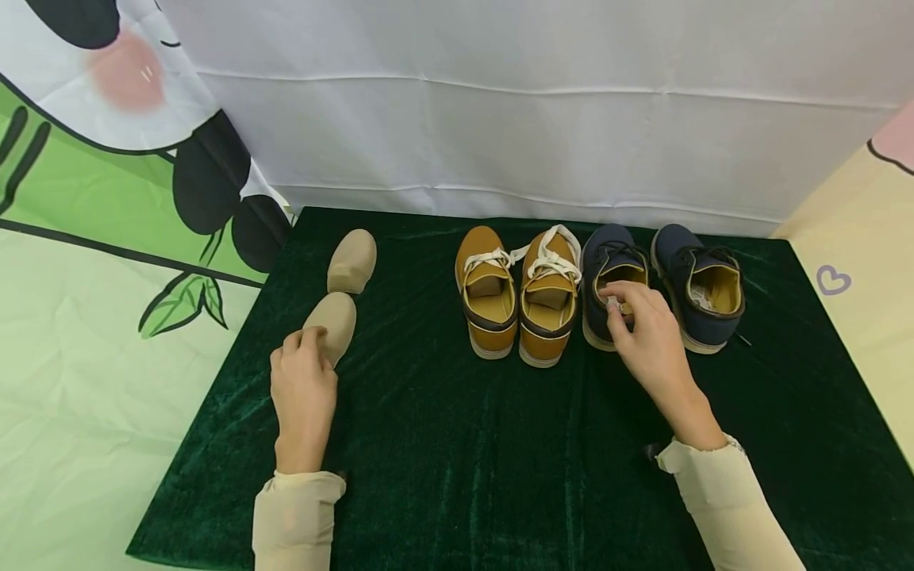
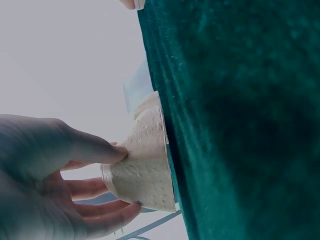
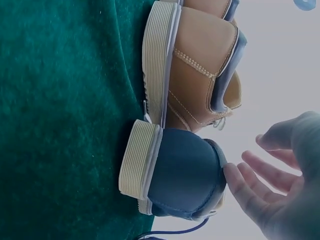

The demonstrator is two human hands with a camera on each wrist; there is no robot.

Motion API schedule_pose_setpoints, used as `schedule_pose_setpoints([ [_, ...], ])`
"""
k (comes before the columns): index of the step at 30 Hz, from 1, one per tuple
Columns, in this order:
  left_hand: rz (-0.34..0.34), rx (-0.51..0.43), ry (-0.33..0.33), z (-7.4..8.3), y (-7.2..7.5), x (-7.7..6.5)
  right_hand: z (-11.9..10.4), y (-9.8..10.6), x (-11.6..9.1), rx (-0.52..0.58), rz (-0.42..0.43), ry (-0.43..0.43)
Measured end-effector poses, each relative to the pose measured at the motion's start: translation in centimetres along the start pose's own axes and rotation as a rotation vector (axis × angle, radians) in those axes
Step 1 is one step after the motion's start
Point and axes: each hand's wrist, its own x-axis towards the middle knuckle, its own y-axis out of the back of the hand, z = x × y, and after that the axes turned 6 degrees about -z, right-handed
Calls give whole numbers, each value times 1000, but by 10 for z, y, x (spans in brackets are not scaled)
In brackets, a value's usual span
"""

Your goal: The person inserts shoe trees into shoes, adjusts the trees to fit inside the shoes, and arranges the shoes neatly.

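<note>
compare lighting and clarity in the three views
Head: soft, fairly even light, faint sheen on the dark green velvety cloth; left wrist: bluish cast, washed-out pale background, shaded left hand; right wrist: similarly pale background, shaded right hand, legible ridges on the navy lace-up shoe's cream sole.

Shoe form (image 1: 339, 319), beige, smoothly rounded, pointing toward one o'clock. Navy shoe (image 1: 601, 258), upright, toe toward twelve, at the form's three o'clock.
</note>
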Motion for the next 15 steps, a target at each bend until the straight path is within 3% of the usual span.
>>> schedule_pose_setpoints([
  [15, 49, -40, -59, 23, 18, -17, 10, 2, 19, -39, 45, 17],
])
